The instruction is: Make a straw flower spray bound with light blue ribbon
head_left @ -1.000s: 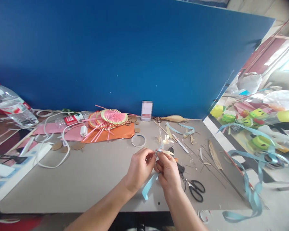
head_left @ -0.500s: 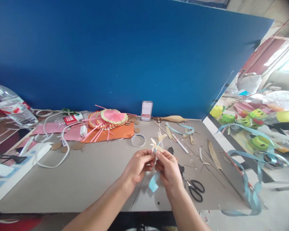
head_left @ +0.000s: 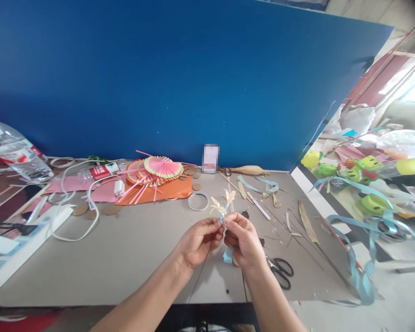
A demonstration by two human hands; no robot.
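Note:
My left hand (head_left: 201,240) and my right hand (head_left: 245,242) meet over the front middle of the table, thumbs and fingertips pinched together. Between them is a stem wrapped in light blue, topped by two pale cream craft flowers (head_left: 217,205) with pointed petals. My left fingers grip that stem from the left; the right thumb and forefinger press on it from the other side. A loose length of light blue ribbon (head_left: 228,255) hangs below my right hand. Black-handled scissors (head_left: 282,272) lie right of my right wrist, their blades partly hidden.
Pink paper fans (head_left: 163,168) rest on orange paper (head_left: 173,190) at the back. Left are a white power strip (head_left: 31,246), cables and a large plastic bottle (head_left: 19,150). A white ring (head_left: 198,202), dried husks (head_left: 306,219) and wire lie about. Blue ribbon (head_left: 368,272) drapes over the right edge.
The flowers have turned upright and spread apart, showing two heads above my fingers. The hanging ribbon has swung rightward and up, closer beneath my right hand.

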